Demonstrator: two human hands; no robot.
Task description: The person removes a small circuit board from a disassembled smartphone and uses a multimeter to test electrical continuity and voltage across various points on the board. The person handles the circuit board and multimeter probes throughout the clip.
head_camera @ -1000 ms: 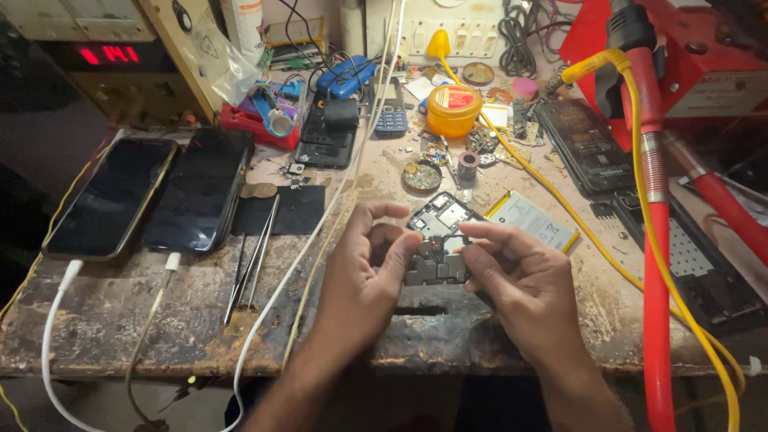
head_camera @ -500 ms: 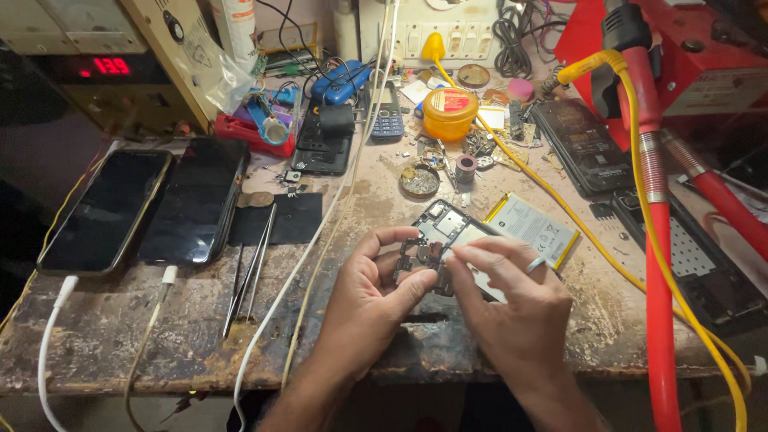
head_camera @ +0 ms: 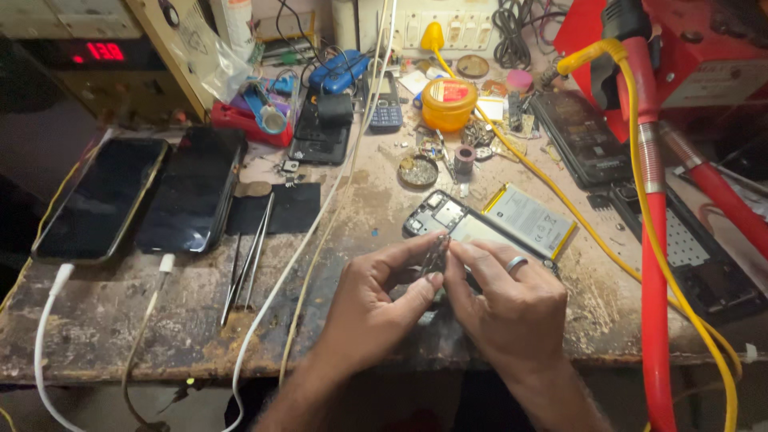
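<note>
Circuit board (head_camera: 436, 254) between both hands

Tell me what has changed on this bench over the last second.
Both hands have lifted the small circuit board off the opened phone and turned it on edge, pinched between the fingertips of the left hand and the right hand. A second ago it lay flat under the fingers. The two dark phones, the tweezers, the orange tub and the cables have not moved.
</note>
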